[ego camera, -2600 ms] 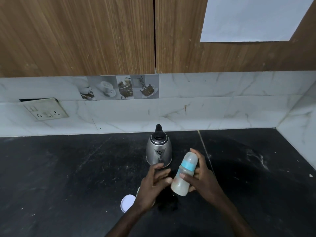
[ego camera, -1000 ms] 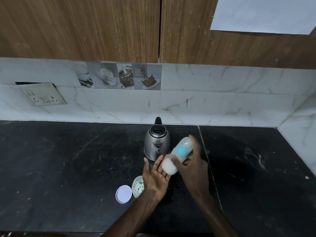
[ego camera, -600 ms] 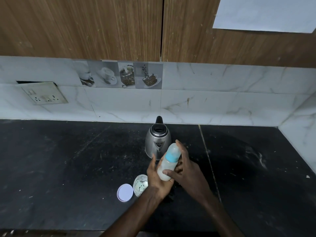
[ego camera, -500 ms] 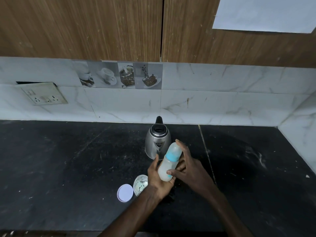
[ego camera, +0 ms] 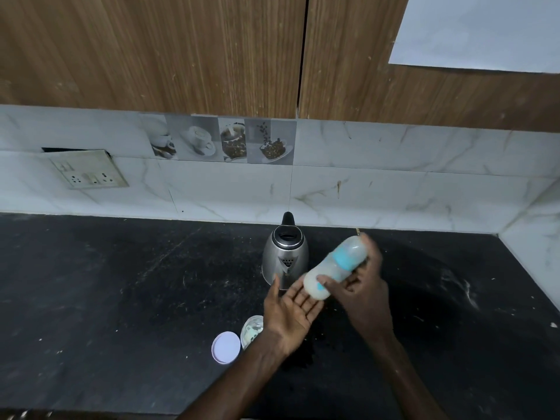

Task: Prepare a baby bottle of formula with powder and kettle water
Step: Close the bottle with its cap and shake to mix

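Holding the baby bottle [ego camera: 335,266] above the dark table [ego camera: 121,298], the right hand [ego camera: 360,286] has its fingers [ego camera: 325,281] wrapped round the body, thumb over the near side. The bottle is tipped well over: its long axis runs from near-left to far-right, with the pale milky base pointing down and left and the capped top, above the blue collar, pointing up and right, away from the person. The left hand [ego camera: 291,310] lies open, palm up, fingers spread and holding nothing, directly under and just left of the base; whether base and fingertips touch I cannot tell through the motion blur. So the base lies closest to the left palm, which looks placed to take a tap, probably to mix the formula. The kettle [ego camera: 285,256] stands just beyond, and a small jar [ego camera: 251,330] with its loose lid [ego camera: 225,347] sits near-left on the table.
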Demonstrator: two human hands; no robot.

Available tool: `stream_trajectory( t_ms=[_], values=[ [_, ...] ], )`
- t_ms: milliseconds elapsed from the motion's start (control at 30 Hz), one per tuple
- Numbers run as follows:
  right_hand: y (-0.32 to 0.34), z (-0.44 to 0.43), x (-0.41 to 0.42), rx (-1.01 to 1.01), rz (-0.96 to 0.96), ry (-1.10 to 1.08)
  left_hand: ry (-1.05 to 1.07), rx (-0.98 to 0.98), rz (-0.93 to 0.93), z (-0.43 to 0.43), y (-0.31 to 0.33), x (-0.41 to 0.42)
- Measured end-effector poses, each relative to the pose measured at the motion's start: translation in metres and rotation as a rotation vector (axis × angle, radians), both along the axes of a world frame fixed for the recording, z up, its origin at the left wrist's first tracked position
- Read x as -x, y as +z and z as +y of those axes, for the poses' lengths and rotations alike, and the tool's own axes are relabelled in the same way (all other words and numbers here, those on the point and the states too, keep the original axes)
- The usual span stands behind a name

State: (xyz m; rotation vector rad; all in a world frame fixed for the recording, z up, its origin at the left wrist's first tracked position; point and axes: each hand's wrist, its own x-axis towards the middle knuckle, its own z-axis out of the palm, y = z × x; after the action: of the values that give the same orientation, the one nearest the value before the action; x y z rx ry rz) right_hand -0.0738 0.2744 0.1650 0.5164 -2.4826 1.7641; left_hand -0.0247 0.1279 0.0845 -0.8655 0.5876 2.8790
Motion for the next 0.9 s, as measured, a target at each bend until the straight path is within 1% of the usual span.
stream_trajectory(
  t_ms=[33, 67, 167, 200, 233, 267, 300, 333, 367, 433, 467, 500, 567, 600, 633, 667, 733, 767, 800, 867, 900],
  values=[
    [-0.001, -0.003, -0.001, 0.039, 0.018, -0.083, 0.055, 0.022, -0.022, -0.002, 0.0, 0.002],
    [-0.002, -0.006, -0.005, 0.016, 0.02, -0.092, 0.106, 0.026, -0.038, -0.004, 0.0, 0.003],
    [-0.01, -0.009, -0.015, -0.294, 0.047, 0.087, 0.175, -0.003, -0.037, -0.01, -0.003, 0.005],
    [-0.012, -0.007, -0.011, -0.316, 0.069, 0.045, 0.178, 0.008, -0.041, -0.012, -0.003, 0.005],
    [-0.01, -0.006, -0.007, -0.24, 0.061, -0.052, 0.174, 0.026, -0.045, -0.013, -0.003, 0.005],
    [-0.007, -0.005, -0.004, -0.096, 0.045, -0.168, 0.17, 0.039, -0.047, -0.014, -0.002, 0.005],
    [-0.006, -0.006, -0.004, 0.004, 0.031, -0.239, 0.173, 0.041, -0.046, -0.014, -0.003, 0.005],
    [-0.005, -0.009, -0.006, 0.009, 0.05, -0.236, 0.179, 0.036, -0.05, -0.013, -0.003, 0.005],
    [-0.006, -0.013, -0.011, -0.067, 0.074, -0.173, 0.189, 0.017, -0.054, -0.012, -0.004, 0.005],
    [-0.013, -0.016, -0.021, -0.269, 0.057, 0.001, 0.187, -0.036, -0.041, -0.007, -0.007, 0.006],
    [-0.014, -0.015, -0.022, -0.326, 0.065, 0.01, 0.177, -0.045, -0.033, -0.005, -0.008, 0.007],
    [-0.014, -0.013, -0.017, -0.319, 0.079, -0.034, 0.172, -0.032, -0.033, -0.003, -0.007, 0.008],
    [-0.006, -0.013, -0.008, -0.088, 0.053, -0.248, 0.166, 0.017, -0.038, -0.002, -0.005, 0.009],
    [-0.001, -0.015, -0.006, -0.006, 0.04, -0.317, 0.168, 0.027, -0.039, -0.003, -0.004, 0.009],
    [0.001, -0.019, -0.007, 0.015, 0.041, -0.315, 0.178, 0.019, -0.047, -0.002, -0.004, 0.01],
    [-0.001, -0.022, -0.01, -0.028, 0.027, -0.246, 0.189, -0.005, -0.054, -0.002, -0.004, 0.01],
    [-0.009, -0.024, -0.017, -0.183, -0.009, -0.074, 0.19, -0.043, -0.05, 0.001, -0.004, 0.011],
    [-0.013, -0.022, -0.016, -0.224, -0.004, -0.067, 0.185, -0.044, -0.044, 0.002, -0.004, 0.011],
    [-0.017, -0.02, -0.013, -0.193, -0.008, -0.123, 0.178, -0.024, -0.044, 0.002, -0.004, 0.011],
    [-0.011, -0.019, -0.008, -0.014, -0.041, -0.283, 0.162, 0.023, -0.053, 0.001, -0.003, 0.011],
    [-0.008, -0.021, -0.007, 0.013, -0.052, -0.281, 0.165, 0.019, -0.057, 0.001, -0.004, 0.011]
  ],
)
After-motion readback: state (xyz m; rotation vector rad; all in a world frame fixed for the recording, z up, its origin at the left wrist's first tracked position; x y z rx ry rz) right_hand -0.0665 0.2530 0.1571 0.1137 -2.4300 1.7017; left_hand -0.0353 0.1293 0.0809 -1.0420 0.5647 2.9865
